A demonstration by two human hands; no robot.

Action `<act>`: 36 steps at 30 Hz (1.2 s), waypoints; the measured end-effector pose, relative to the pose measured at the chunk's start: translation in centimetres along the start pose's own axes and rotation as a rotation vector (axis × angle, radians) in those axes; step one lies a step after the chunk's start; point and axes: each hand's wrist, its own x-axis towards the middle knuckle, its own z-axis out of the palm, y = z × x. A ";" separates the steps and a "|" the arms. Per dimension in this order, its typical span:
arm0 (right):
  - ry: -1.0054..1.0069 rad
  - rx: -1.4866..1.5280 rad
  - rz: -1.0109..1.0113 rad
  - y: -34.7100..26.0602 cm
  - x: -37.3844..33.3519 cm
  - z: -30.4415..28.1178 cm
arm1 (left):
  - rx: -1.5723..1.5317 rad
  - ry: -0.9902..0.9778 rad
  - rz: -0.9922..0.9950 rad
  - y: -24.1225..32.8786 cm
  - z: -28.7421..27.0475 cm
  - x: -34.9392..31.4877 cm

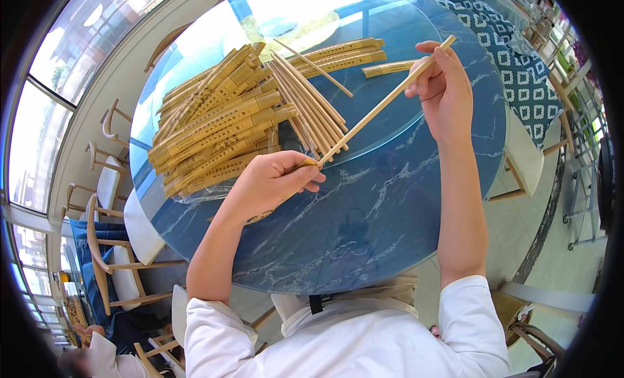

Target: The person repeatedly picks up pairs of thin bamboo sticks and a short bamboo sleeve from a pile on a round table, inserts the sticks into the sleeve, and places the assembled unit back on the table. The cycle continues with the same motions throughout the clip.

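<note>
Stick (380, 109), wooden, over the bench (396, 215), long axis rising rightward from the left hand (273, 183), closed on a yellow paper sleeve (309, 162) meeting its lower end, to the right hand (445, 89), clamped near its upper end, well apart.

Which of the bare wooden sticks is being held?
The stick slanting up from the left hand to the right hand; the other bare sticks lie unheld beside the yellow wrappers.
</note>
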 end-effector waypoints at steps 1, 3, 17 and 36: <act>-0.009 0.039 -0.019 -0.1 0.1 -0.1 | 0.003 0.002 -0.001 0.0 0.0 0.0; -0.036 0.043 -0.031 0.4 0.3 -0.8 | -0.008 0.003 -0.002 0.1 0.0 0.0; 0.108 -0.169 0.019 0.6 -0.3 0.3 | 0.103 0.076 0.026 0.6 0.8 -0.4; -0.090 0.002 0.170 1.4 0.1 -0.5 | 0.032 0.021 0.067 0.1 0.7 0.0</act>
